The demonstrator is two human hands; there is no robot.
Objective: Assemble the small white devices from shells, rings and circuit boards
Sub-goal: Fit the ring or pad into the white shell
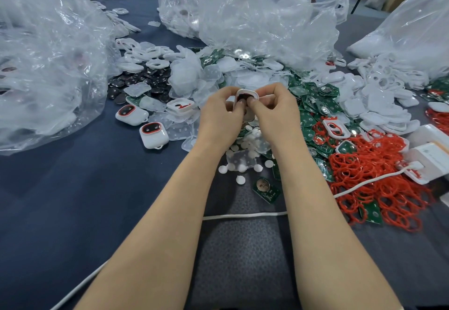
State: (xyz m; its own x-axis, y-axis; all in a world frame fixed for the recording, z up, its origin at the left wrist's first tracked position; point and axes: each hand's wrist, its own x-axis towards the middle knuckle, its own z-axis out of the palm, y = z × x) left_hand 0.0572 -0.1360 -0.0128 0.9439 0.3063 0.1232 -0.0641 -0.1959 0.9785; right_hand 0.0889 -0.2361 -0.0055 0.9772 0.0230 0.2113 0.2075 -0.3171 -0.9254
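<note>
Centrally, one white shell (246, 94) is gripped just above the table (73, 188) by the left hand (222, 115) and the right hand (275, 112), with both thumbs set at its dark opening. Two closed devices (131, 114) are laid to the left, one circuit board (266, 190) lies alone nearer, and red rings (379, 181) are heaped to the right.

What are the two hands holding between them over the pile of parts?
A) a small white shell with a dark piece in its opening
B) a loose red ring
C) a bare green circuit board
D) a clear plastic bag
A: the left hand and the right hand both pinch a small white shell, and a dark piece shows in its opening.
</note>
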